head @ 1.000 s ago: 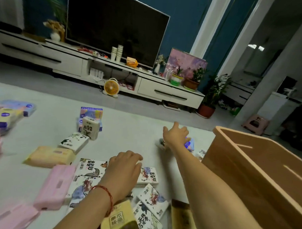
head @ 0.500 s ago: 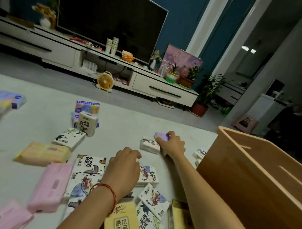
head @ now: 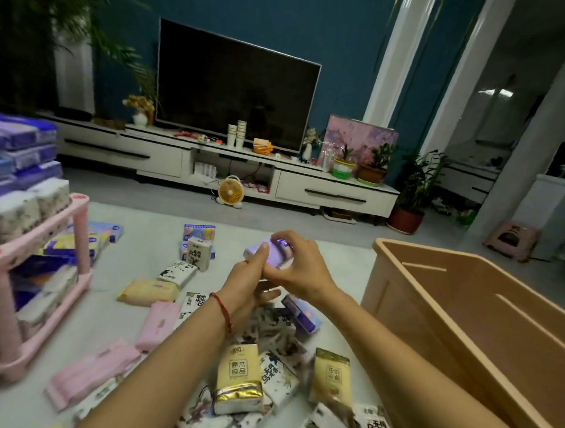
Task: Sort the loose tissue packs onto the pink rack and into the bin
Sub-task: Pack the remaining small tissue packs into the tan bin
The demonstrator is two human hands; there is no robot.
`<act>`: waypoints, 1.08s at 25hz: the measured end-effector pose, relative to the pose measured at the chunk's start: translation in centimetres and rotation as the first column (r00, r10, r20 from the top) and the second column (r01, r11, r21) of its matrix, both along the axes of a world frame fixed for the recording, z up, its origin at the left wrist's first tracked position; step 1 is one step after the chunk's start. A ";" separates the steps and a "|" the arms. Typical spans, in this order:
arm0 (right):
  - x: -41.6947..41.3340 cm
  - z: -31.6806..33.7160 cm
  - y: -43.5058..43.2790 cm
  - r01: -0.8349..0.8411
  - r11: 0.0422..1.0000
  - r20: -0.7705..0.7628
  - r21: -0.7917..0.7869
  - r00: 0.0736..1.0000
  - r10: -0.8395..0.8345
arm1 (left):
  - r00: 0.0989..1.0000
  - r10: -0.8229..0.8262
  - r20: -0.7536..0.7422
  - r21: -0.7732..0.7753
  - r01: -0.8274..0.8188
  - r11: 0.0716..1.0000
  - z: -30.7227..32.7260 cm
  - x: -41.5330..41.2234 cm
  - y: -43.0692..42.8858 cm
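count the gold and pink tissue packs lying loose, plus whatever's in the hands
gold tissue packs: 2
pink tissue packs: 2
purple tissue pack, held by left hand and right hand: 1
total: 5

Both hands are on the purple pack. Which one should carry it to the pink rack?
Left, probably: the left hand holds the purple pack, and the pink rack stands on its side. The right hand, gripping the pack, is nearer the bin.

Purple pack (head: pixel 277 254): held above the loose packs (head: pixel 239 369) by 2 hands.
Right hand (head: pixel 300 272): fingers curled over its top.
Left hand (head: pixel 245 284): under it, thumb up its near side.
Pink rack (head: pixel 82 235): left, shelves stacked with packs.
Bin (head: pixel 464 303): right, tan, open-topped.
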State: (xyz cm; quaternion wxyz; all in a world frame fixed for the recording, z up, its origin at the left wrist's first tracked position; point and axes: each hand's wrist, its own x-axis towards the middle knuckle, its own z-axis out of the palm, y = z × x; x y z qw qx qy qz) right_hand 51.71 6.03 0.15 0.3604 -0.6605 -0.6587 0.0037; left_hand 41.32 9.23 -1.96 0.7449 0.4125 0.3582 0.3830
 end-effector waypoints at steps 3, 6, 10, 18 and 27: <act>0.7 0.9 -2.7 -0.141 0.963 -0.195 -0.230 0.976 0.097 | 0.995 0.092 0.044 -0.051 -0.090 0.995 0.8 -1.2 -2.1; 3.9 -2.7 -3.6 0.125 0.884 -0.082 -0.449 0.980 -0.180 | 0.976 0.136 -0.167 0.016 -0.136 0.991 0.9 -3.5 -3.7; 5.1 -7.9 -4.8 0.341 0.752 0.259 -0.564 0.938 -0.231 | 0.955 0.068 -0.288 0.168 -0.020 0.986 2.5 -6.0 -5.2; -0.3 5.3 -4.4 0.237 0.915 -0.024 -0.326 0.966 -0.259 | 0.949 0.176 -0.262 0.258 -0.107 0.960 9.2 -6.6 -7.0; 14.3 16.3 -16.7 0.350 0.877 0.399 -0.329 0.893 -0.206 | 0.887 -0.110 -0.448 0.496 0.349 0.795 17.0 7.7 -12.1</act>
